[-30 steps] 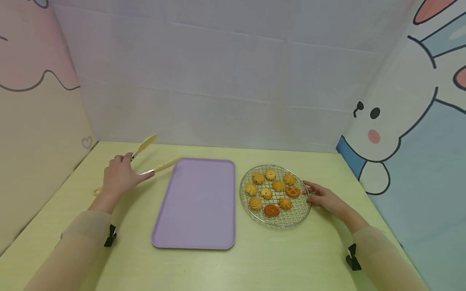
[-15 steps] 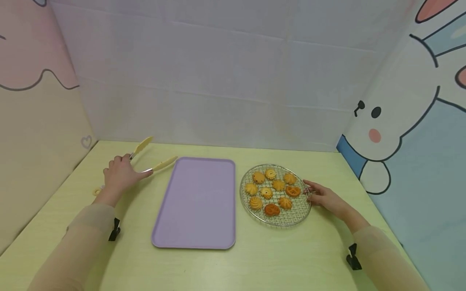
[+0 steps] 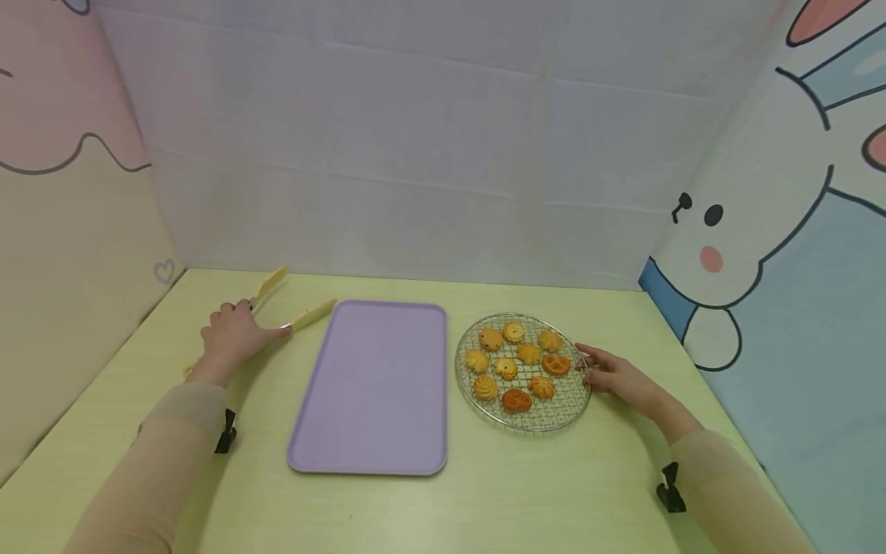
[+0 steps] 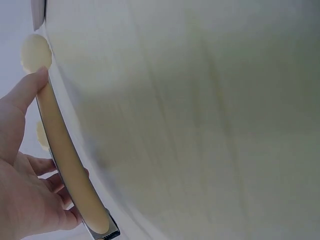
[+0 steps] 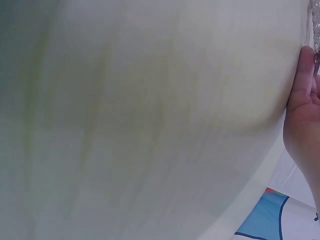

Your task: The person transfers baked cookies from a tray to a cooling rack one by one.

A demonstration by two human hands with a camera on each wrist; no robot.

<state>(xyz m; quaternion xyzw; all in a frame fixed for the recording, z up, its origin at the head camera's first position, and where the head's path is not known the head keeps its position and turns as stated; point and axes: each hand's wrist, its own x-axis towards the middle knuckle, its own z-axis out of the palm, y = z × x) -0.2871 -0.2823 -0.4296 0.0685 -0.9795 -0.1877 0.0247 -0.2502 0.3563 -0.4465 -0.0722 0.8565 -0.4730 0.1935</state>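
Observation:
At the far left, my left hand [image 3: 234, 335] holds a pair of tongs [image 3: 313, 314] with cream-yellow tips, the two arms spread apart. In the left wrist view, the thumb presses one arm of the tongs [image 4: 62, 145], and the fingers curl behind it. My right hand [image 3: 623, 385] grips the right rim of a round wire cooling rack [image 3: 566, 404], thumb and fingers at its edge. Several cookies [image 3: 542, 386] lie on the rack, some piped and golden, others browner and pretzel-like. In the right wrist view only part of the right hand [image 5: 304, 112] shows.
A purple rectangular tray [image 3: 374, 385] lies between the tongs and the rack. All of it rests on a pale yellow-green table [image 3: 457, 508]. A whitish wall covering [image 3: 415, 154] rises behind, and printed cartoon panels [image 3: 824, 308] stand at both sides.
My left hand has come down slightly and a little to the right, lowering the tongs' tips toward the table. The right hand, rack and tray stay as they were.

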